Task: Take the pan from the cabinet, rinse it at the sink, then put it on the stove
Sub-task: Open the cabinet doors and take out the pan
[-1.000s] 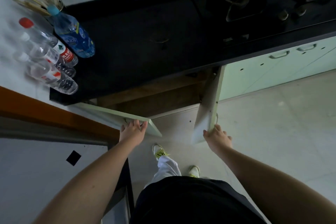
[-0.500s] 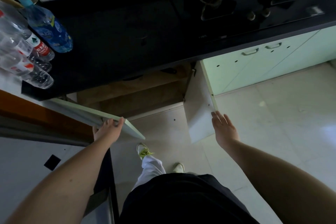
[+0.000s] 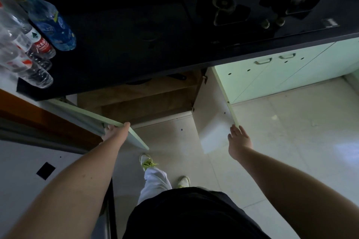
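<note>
Fingers [image 3: 126, 124] of the left hand [image 3: 114, 132] are curled over the top edge of the left cabinet door [image 3: 93, 120], gripping it near the door's outer corner. Right hand [image 3: 240, 140] is flat and spread, fingertips touching the bottom outer corner of the right cabinet door [image 3: 211, 118]; it holds nothing. Both doors stand swung wide from the cabinet [image 3: 147, 101] beneath the black countertop [image 3: 136, 31]. Inside the opening, brown wooden shelves are visible. A dark shape with what looks like a handle [image 3: 175, 76] sits at the top of the opening, just under the countertop's front edge; whether it is the pan cannot be told. The stove [image 3: 258, 7], with two burners, is set into the countertop toward its right end. Water bottles [image 3: 38, 42] lie clustered at the countertop's left end. The person stands on a pale tiled floor [image 3: 281, 132], facing the cabinet, in white and yellow-green shoes [image 3: 146, 162].
</note>
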The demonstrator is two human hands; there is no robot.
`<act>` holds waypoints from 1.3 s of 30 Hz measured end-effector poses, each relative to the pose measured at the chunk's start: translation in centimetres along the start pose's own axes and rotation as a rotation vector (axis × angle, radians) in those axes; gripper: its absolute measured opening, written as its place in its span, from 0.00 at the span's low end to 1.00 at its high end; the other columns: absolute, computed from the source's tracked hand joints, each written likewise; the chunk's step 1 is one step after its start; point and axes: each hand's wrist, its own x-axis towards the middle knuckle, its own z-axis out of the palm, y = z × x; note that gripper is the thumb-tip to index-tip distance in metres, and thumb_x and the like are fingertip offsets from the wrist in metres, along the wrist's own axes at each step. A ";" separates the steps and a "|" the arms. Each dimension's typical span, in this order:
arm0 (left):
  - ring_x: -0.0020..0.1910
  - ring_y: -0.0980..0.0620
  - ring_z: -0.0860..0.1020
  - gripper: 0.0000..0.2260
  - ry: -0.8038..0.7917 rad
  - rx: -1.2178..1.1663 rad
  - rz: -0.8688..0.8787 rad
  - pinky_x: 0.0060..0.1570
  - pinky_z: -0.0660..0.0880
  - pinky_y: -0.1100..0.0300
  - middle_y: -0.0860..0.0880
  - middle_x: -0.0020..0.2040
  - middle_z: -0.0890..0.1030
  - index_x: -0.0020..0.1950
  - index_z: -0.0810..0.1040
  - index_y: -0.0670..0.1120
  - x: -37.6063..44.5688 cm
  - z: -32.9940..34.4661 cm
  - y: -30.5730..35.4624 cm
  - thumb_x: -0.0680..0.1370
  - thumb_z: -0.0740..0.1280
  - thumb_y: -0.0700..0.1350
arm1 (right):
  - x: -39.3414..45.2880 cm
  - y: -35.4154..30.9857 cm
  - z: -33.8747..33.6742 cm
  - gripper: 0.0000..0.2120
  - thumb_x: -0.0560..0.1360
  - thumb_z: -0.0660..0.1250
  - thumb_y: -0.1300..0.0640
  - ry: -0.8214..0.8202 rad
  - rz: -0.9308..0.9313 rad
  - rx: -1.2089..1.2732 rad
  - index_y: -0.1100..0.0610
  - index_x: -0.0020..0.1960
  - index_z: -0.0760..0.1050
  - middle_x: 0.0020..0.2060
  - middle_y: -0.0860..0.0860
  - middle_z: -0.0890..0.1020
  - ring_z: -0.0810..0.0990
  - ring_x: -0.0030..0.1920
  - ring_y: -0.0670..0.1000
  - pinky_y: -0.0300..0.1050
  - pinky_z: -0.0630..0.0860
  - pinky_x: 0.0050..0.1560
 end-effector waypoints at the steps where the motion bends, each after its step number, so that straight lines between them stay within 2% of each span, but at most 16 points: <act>1: 0.68 0.37 0.65 0.39 0.001 -0.043 -0.010 0.64 0.66 0.41 0.42 0.73 0.64 0.76 0.58 0.43 -0.1 0.0 -0.3 0.72 0.55 0.65 | -0.1 -0.3 -0.1 0.28 0.79 0.50 0.53 -0.003 0.003 0.001 0.59 0.78 0.56 0.79 0.57 0.51 0.44 0.79 0.52 0.49 0.38 0.77; 7: 0.59 0.40 0.73 0.31 0.035 -0.178 0.035 0.53 0.71 0.49 0.42 0.65 0.72 0.71 0.65 0.43 -2.3 0.2 -5.5 0.73 0.61 0.59 | 0.3 0.0 -0.4 0.26 0.80 0.49 0.54 0.004 0.020 -0.026 0.57 0.77 0.59 0.78 0.57 0.55 0.47 0.79 0.53 0.52 0.37 0.76; 11: 0.51 0.42 0.76 0.23 0.077 -0.192 0.082 0.49 0.77 0.48 0.42 0.59 0.75 0.64 0.72 0.43 -3.0 0.0 -9.6 0.75 0.62 0.56 | 0.9 -0.9 -1.8 0.26 0.77 0.54 0.55 -0.014 0.031 0.023 0.55 0.75 0.60 0.74 0.57 0.63 0.57 0.75 0.57 0.50 0.46 0.76; 13: 0.51 0.43 0.77 0.23 0.116 -0.193 0.094 0.46 0.77 0.49 0.42 0.60 0.75 0.66 0.70 0.43 -3.4 -0.4 -11.3 0.76 0.64 0.54 | 1.2 -2.4 -3.1 0.28 0.76 0.58 0.53 0.017 -0.004 0.026 0.53 0.75 0.59 0.72 0.54 0.65 0.60 0.73 0.55 0.50 0.50 0.75; 15: 0.59 0.42 0.75 0.29 0.168 -0.173 0.141 0.51 0.77 0.46 0.44 0.69 0.70 0.73 0.62 0.45 -4.0 -0.8 -12.7 0.76 0.66 0.53 | 1.2 -4.1 -4.6 0.28 0.76 0.57 0.51 0.056 -0.071 0.028 0.53 0.75 0.58 0.71 0.53 0.66 0.62 0.71 0.54 0.49 0.53 0.73; 18: 0.73 0.44 0.63 0.35 0.332 0.159 0.349 0.69 0.66 0.45 0.46 0.77 0.59 0.78 0.51 0.49 -4.8 -1.7 -14.8 0.77 0.66 0.50 | 0.6 -7.4 -7.0 0.27 0.77 0.55 0.49 0.132 -0.185 0.037 0.53 0.75 0.59 0.71 0.54 0.67 0.63 0.71 0.55 0.49 0.58 0.71; 21: 0.78 0.44 0.50 0.27 0.354 0.594 0.497 0.76 0.48 0.46 0.45 0.79 0.52 0.78 0.57 0.49 -4.5 -3.2 -16.4 0.80 0.60 0.45 | -0.3 -11.0 -9.6 0.27 0.79 0.53 0.47 0.176 -0.299 0.043 0.54 0.76 0.56 0.74 0.55 0.64 0.61 0.73 0.56 0.51 0.57 0.73; 24: 0.78 0.43 0.48 0.23 0.269 0.829 0.522 0.75 0.41 0.47 0.43 0.78 0.56 0.75 0.62 0.46 -3.8 -3.8 -19.2 0.79 0.59 0.41 | -1.5 -14.8 -11.7 0.28 0.81 0.52 0.49 0.210 -0.386 0.055 0.54 0.78 0.53 0.77 0.55 0.58 0.57 0.76 0.57 0.52 0.53 0.75; 27: 0.77 0.44 0.54 0.18 0.188 0.898 0.513 0.76 0.44 0.48 0.43 0.74 0.66 0.69 0.71 0.43 -3.4 -4.7 -22.9 0.80 0.58 0.44 | -2.7 -18.3 -12.5 0.29 0.81 0.52 0.49 0.199 -0.443 0.109 0.54 0.79 0.50 0.78 0.55 0.55 0.54 0.77 0.57 0.53 0.50 0.76; 31: 0.77 0.44 0.52 0.20 0.110 0.922 0.451 0.76 0.44 0.49 0.42 0.75 0.64 0.71 0.69 0.43 -3.2 -6.2 -26.6 0.81 0.53 0.47 | -4.6 -22.1 -12.7 0.31 0.80 0.52 0.44 0.210 -0.488 0.144 0.53 0.79 0.48 0.78 0.54 0.55 0.54 0.77 0.56 0.53 0.50 0.77; 34: 0.78 0.43 0.50 0.21 0.070 0.930 0.383 0.76 0.44 0.46 0.41 0.76 0.61 0.74 0.65 0.45 -2.9 -7.4 -28.2 0.80 0.54 0.45 | -5.8 -24.1 -12.7 0.32 0.81 0.52 0.43 0.215 -0.482 0.157 0.53 0.80 0.47 0.78 0.54 0.54 0.53 0.78 0.56 0.53 0.50 0.77; 36: 0.77 0.43 0.52 0.21 0.077 0.954 0.379 0.74 0.51 0.46 0.41 0.76 0.60 0.73 0.65 0.45 -2.8 -7.9 -28.4 0.79 0.56 0.45 | -6.4 -24.8 -12.7 0.32 0.80 0.52 0.43 0.222 -0.464 0.181 0.53 0.79 0.47 0.78 0.54 0.54 0.53 0.78 0.56 0.53 0.50 0.77; 39: 0.72 0.43 0.63 0.19 0.113 0.936 0.393 0.68 0.63 0.49 0.41 0.74 0.63 0.71 0.67 0.45 -3.2 -8.0 -27.3 0.79 0.57 0.44 | -6.9 -25.1 -12.8 0.32 0.80 0.52 0.42 0.218 -0.418 0.224 0.52 0.79 0.46 0.79 0.54 0.54 0.53 0.78 0.56 0.54 0.49 0.77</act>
